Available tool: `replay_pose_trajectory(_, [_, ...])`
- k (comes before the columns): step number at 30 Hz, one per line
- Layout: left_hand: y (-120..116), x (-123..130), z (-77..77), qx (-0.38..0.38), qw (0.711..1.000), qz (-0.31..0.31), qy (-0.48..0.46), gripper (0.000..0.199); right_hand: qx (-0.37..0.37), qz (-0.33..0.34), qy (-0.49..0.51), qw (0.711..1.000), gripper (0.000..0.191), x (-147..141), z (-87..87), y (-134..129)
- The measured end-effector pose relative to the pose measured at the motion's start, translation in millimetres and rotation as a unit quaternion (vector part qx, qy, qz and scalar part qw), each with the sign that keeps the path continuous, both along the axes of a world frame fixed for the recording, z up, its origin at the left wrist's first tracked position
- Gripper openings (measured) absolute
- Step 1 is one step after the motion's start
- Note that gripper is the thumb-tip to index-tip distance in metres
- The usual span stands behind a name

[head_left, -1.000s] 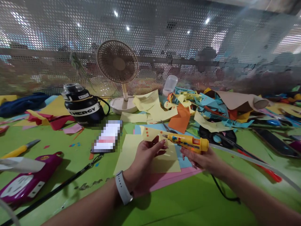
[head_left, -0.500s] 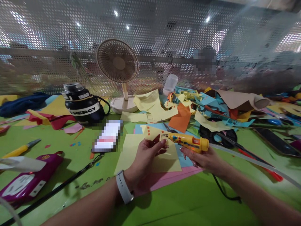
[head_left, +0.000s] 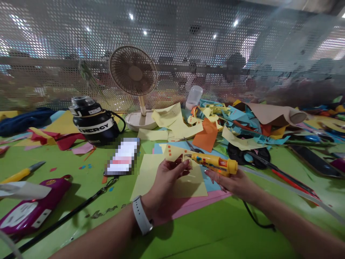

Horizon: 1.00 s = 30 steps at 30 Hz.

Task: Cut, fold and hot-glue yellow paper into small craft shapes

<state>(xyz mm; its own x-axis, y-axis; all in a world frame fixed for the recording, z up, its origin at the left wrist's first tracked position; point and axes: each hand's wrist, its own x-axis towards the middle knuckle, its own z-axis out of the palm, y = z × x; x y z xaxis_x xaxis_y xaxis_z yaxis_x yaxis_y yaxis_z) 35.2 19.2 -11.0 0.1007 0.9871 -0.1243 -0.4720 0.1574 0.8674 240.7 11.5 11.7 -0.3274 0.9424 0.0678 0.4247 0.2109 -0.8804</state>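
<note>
My right hand (head_left: 229, 181) is wrapped round a yellow glue gun (head_left: 214, 163), its metal nozzle pointing left. The nozzle tip is right at a pale yellow paper piece with small orange squares (head_left: 170, 151), close to my left fingers. Thumb and fingers of my left hand (head_left: 172, 174) pinch that paper, and a white watch band circles the wrist. Below both hands lie a larger pale yellow sheet (head_left: 145, 176), a blue sheet (head_left: 212, 182) and a pink sheet (head_left: 183, 208). A translucent glue stick (head_left: 280, 181) trails from the gun's rear; a black cord hangs beneath it.
Left of the sheets are a phone (head_left: 122, 156), a black bottle (head_left: 94, 124) and a purple device (head_left: 32, 205). A fan (head_left: 134, 73) stands behind, beside a heap of paper scraps (head_left: 207, 131). Scissors (head_left: 192, 145) lie near the paper. A cutter with red edging (head_left: 293, 181) is at right.
The view has shifted very slightly. Both hands keep nearly the same pose, with the glue gun's nozzle still at the paper piece.
</note>
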Motion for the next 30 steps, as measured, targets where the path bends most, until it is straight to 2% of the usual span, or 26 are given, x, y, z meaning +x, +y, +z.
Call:
replay_pose_trajectory(6, [0.2, -0.7, -4.1, 0.017, 1.000, -0.001, 0.009, 0.021, 0.018, 0.023, -0.034, 0.999, 0.031, -2.4, 9.3, 1.0])
replay_pose_trajectory(15, [0.0, 0.9, -2.9, 0.007, 1.000, 0.007, 0.008, 0.023, 0.068, 0.038, -0.024, 0.997, 0.029, -12.0, 23.3, -1.7])
replay_pose_trajectory(20, [0.5, 0.3, -3.9, 0.009, 1.000, 0.000, 0.008, 0.022, 0.078, 0.014, -0.033, 0.996, 0.033, -9.6, 19.6, -2.7])
replay_pose_trajectory(24, [0.7, 0.0, -5.4, 0.013, 1.000, -0.001, 0.005, 0.022, 0.058, 0.008, -0.035, 0.998, 0.037, -9.1, 15.7, -3.4])
replay_pose_trajectory(30, [-0.3, 0.7, -3.3, 0.006, 1.000, 0.004, 0.012, 0.024, 0.056, 0.015, -0.024, 0.998, 0.037, -11.7, 18.4, -5.1])
